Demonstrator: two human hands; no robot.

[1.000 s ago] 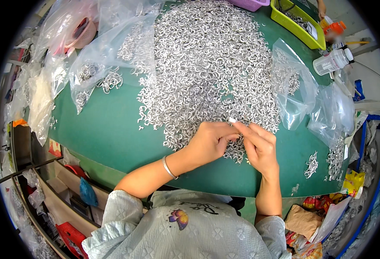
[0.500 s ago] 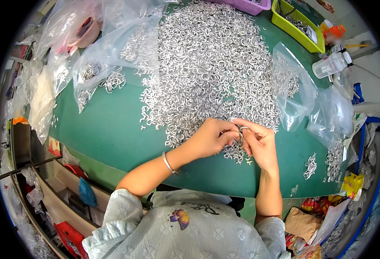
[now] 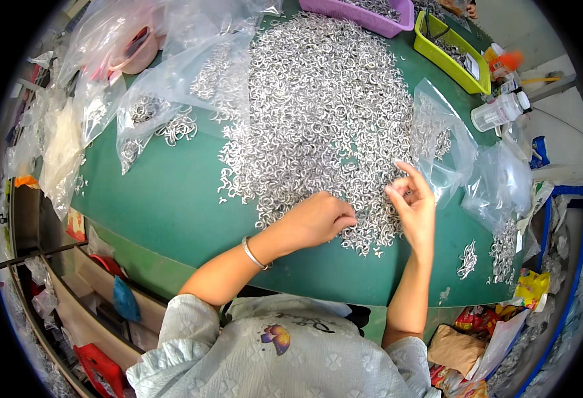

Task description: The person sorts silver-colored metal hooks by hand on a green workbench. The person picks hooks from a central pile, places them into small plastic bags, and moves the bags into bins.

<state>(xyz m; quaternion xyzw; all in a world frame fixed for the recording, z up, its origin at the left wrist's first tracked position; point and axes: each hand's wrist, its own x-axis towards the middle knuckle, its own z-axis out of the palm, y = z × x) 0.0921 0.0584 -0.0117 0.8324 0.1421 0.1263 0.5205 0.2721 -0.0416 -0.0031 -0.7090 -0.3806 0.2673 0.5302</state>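
A broad heap of small silvery curved metal rings (image 3: 311,99) covers the middle of the green table (image 3: 192,212). My left hand (image 3: 321,217), with a bangle on its wrist, rests at the near edge of the heap. Its fingers are curled and pinched together, and whatever they hold is hidden. To its right, my right hand (image 3: 416,202) hovers over the heap's near right edge. Its index finger is stretched out and its thumb stands apart; nothing shows between them.
Clear plastic bags (image 3: 178,73) with rings lie at the left, another clear bag (image 3: 447,132) at the right. A green basket (image 3: 450,53), a purple basket (image 3: 364,16) and a white bottle (image 3: 500,111) stand farther back. A small ring pile (image 3: 467,260) sits near the right front edge.
My hands were together, handling a ring between the fingertips. They have moved apart: the right hand went right and opened, while the left dropped slightly onto the heap's edge.
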